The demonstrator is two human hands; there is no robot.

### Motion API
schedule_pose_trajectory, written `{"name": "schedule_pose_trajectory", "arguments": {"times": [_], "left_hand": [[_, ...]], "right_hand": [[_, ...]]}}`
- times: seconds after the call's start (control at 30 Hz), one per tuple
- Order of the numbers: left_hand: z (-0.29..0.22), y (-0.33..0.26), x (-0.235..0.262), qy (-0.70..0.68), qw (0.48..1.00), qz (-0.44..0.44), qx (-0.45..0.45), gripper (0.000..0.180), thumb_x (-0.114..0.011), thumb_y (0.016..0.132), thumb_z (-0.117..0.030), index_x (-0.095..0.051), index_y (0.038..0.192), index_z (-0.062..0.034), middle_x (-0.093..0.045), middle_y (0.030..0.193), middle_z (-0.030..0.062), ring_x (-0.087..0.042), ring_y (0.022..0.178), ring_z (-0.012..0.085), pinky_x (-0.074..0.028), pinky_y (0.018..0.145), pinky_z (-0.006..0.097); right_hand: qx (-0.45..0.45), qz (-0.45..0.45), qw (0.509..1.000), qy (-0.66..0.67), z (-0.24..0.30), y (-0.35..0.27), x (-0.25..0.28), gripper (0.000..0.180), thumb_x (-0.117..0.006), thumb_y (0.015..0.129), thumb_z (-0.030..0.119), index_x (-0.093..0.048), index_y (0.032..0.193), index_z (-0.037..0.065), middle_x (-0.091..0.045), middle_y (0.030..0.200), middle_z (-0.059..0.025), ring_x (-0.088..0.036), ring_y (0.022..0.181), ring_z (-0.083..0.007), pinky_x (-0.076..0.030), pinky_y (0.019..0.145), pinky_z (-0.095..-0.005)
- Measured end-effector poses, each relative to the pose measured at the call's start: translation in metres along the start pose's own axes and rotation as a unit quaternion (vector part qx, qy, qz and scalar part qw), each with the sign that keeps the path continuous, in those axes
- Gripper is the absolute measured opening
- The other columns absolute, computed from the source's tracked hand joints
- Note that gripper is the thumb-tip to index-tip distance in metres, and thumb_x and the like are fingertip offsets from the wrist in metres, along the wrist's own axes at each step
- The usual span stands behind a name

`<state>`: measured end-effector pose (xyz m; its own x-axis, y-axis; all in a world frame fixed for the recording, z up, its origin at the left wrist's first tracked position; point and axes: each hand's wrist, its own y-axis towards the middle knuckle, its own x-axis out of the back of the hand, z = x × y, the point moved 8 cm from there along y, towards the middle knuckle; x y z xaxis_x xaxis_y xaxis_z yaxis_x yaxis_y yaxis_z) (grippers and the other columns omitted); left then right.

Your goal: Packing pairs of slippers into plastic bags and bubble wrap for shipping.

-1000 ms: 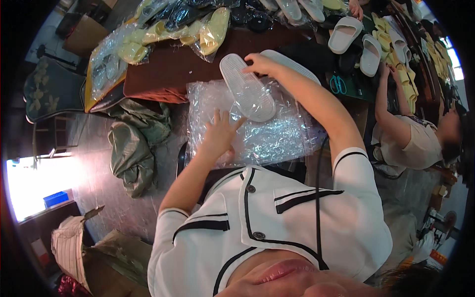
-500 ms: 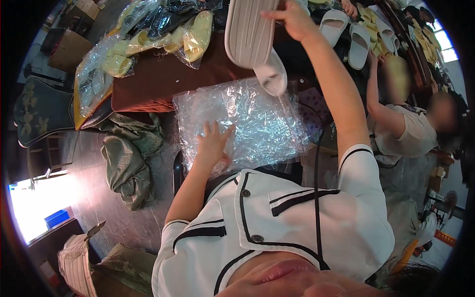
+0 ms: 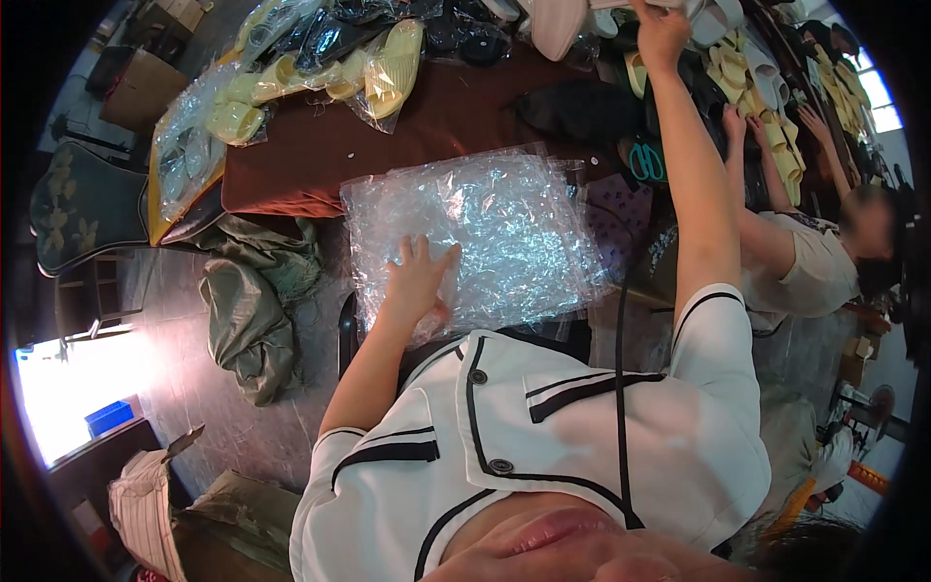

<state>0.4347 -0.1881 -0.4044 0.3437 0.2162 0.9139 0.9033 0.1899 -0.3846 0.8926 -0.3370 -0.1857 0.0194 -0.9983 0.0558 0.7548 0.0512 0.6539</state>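
My left hand (image 3: 415,279) lies with fingers spread on a stack of clear plastic bags (image 3: 514,233) in front of my body. My right arm stretches far forward. At the top edge of the view my right hand (image 3: 663,41) has its fingers bent around the edge of a white slipper (image 3: 617,5), which is mostly cut off by the frame. Just left of it, another white slipper (image 3: 557,27) shows its pale sole.
Bagged yellow slippers (image 3: 393,73) and black ones (image 3: 483,47) lie on the brown-covered table (image 3: 301,160). Teal-handled scissors (image 3: 647,162) sit at its right. A co-worker (image 3: 800,257) reaches toward more slippers. A green sack (image 3: 247,330) rests on the floor at left.
My right hand has moved forward and to the right. The white slippers have gone from above the bags to the far top edge. My left hand has stayed in place.
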Motion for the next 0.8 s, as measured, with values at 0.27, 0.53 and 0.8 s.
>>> {"name": "schedule_pose_trajectory", "arguments": {"times": [0.27, 0.53, 0.8], "left_hand": [[-0.002, -0.003, 0.012, 0.008, 1.000, -0.008, -0.006, 0.112, -0.096, 0.052, -0.028, -0.041, 0.150, -0.0326, -0.040, 0.145, 0.0214, -0.034, 0.140, 0.0471, -0.049, 0.097, 0.062], [-0.016, -0.005, 0.047, 0.005, 0.998, -0.042, -0.035, 0.105, -0.093, 0.060, -0.026, -0.040, 0.152, -0.0311, -0.044, 0.142, 0.0231, -0.034, 0.140, 0.0477, -0.045, 0.102, 0.058], [-0.023, 0.000, 0.104, -0.031, 0.989, -0.107, -0.096, 0.089, -0.086, 0.072, -0.030, -0.044, 0.150, -0.0274, -0.046, 0.139, 0.0205, -0.037, 0.138, 0.0444, -0.044, 0.102, 0.054]], "right_hand": [[0.184, -0.152, 0.957, -0.164, 0.006, 0.047, 0.072, 0.043, -0.084, 0.081, 0.016, -0.065, 0.114, -0.004, -0.072, 0.100, -0.0158, -0.069, 0.089, -0.0290, -0.052, 0.079, -0.0405], [0.355, -0.181, 0.854, -0.336, -0.013, 0.084, 0.117, 0.037, -0.079, 0.083, 0.013, -0.064, 0.114, -0.001, -0.069, 0.108, -0.0160, -0.064, 0.100, -0.0343, -0.051, 0.088, -0.0437], [0.067, 0.166, 0.840, -0.512, -0.215, -0.005, 0.136, 0.022, -0.058, 0.089, 0.006, -0.071, 0.108, 0.009, -0.067, 0.107, -0.0199, -0.058, 0.108, -0.0414, -0.048, 0.091, -0.0503]]}}
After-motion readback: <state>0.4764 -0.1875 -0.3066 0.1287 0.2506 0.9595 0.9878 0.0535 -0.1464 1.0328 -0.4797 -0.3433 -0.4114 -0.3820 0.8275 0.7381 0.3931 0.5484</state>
